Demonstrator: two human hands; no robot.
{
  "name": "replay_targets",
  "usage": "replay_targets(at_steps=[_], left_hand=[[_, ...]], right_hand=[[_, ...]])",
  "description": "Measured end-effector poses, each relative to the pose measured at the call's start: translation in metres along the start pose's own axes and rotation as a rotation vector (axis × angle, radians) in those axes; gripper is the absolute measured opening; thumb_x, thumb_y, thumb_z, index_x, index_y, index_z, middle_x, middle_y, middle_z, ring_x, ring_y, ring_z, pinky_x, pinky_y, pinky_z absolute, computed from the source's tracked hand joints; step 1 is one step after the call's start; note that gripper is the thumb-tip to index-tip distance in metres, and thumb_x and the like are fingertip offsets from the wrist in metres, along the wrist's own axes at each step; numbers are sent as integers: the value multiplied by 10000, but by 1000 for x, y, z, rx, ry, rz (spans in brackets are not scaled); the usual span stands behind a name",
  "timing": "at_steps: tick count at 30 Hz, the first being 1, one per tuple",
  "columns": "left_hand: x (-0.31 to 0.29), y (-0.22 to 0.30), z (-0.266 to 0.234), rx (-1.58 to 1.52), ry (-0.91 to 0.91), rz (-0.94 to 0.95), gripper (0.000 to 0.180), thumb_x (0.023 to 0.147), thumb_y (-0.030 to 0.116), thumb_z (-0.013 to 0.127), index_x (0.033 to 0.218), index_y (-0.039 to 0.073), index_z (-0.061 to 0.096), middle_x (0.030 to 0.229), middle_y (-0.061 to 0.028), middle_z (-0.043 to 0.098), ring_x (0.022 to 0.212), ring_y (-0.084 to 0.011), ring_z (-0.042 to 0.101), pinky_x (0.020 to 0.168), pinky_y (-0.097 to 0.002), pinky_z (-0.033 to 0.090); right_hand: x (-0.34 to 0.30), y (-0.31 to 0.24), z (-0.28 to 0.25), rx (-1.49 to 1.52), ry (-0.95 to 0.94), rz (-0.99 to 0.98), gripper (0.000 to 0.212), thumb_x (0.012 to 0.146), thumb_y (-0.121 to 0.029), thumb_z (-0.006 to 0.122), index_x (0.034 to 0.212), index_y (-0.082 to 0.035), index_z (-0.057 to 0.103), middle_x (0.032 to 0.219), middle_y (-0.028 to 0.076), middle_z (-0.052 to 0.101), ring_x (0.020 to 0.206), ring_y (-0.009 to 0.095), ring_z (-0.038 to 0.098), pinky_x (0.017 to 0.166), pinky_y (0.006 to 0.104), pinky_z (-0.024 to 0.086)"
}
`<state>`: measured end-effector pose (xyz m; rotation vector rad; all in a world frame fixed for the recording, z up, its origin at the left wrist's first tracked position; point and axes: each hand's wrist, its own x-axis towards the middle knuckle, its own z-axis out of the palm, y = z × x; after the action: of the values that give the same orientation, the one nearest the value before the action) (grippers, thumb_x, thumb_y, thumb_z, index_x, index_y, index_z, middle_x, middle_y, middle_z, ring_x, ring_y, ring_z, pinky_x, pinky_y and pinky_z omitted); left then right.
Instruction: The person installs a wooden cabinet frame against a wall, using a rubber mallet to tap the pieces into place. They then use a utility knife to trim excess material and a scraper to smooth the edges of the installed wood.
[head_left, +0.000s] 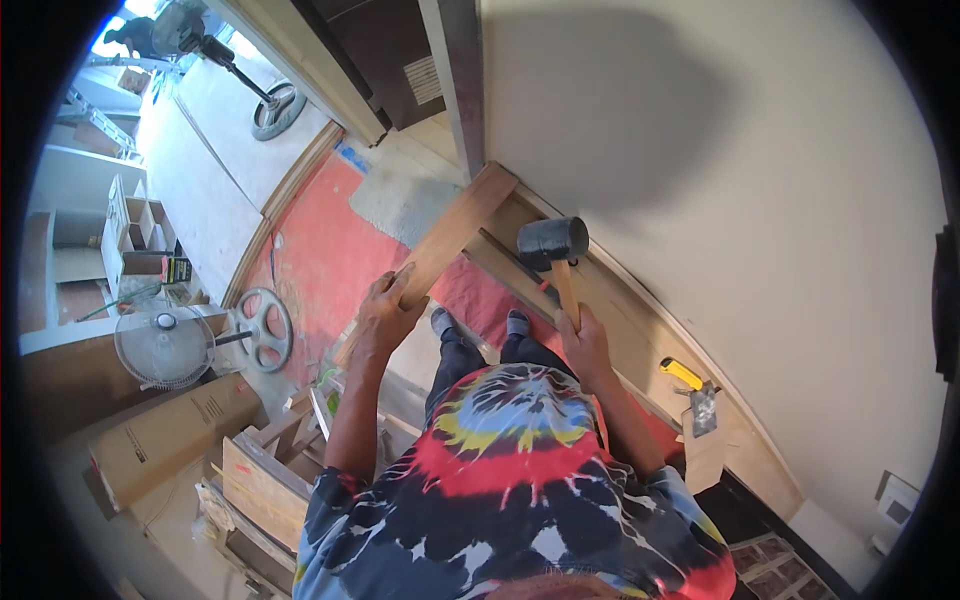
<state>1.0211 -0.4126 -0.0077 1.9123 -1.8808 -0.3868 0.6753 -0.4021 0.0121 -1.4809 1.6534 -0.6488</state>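
Observation:
My left hand [388, 312] is closed round a flat brown wooden board [455, 230], whose far end rests at the corner of a long low wooden frame [620, 305] along the wall. In my right hand [585, 345] is a rubber mallet [553, 242], gripped by its pale wooden handle. The mallet's black head is raised over the frame, to the right of the board and apart from it. Part of the board's near end is hidden behind my left hand.
A yellow-handled tool [682, 373] and a small grey packet [705, 408] lie on the frame at right. A standing fan [165, 347], a cardboard box [175, 440] and scrap wood [265, 490] crowd the left. Red sheeting [325, 225] covers part of the floor.

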Motion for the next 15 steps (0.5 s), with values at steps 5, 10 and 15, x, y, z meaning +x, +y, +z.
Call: replay_targets(at_steps=[5,10,15], left_hand=[[-1,2,14,-153,-46,-128,617,739,261,826,1313,140,631,1213,-195,635,1086,-372,631,889,-466,531],[-4,-7,30,-124,4,-119,624,721,226,826,1311,150,638,1214,-188,628,1079,-372,625,903,-459,523],[-2,-10,29,-130,99,-61,637,676,156,849,1284,152,660,1225,-169,595,1083,-362,596,891,-441,519]], right_hand=[[24,-16,2,9,63,-37,314,1001,-316,566,971,-4,574,668,136,570,601,223,573,569,399,444],[53,-14,-1,-183,92,-158,327,1000,-311,560,901,0,540,684,233,608,628,423,628,537,486,461],[85,-65,-10,-307,63,-186,317,1000,-311,554,935,-3,520,684,223,621,631,446,626,543,524,460]])
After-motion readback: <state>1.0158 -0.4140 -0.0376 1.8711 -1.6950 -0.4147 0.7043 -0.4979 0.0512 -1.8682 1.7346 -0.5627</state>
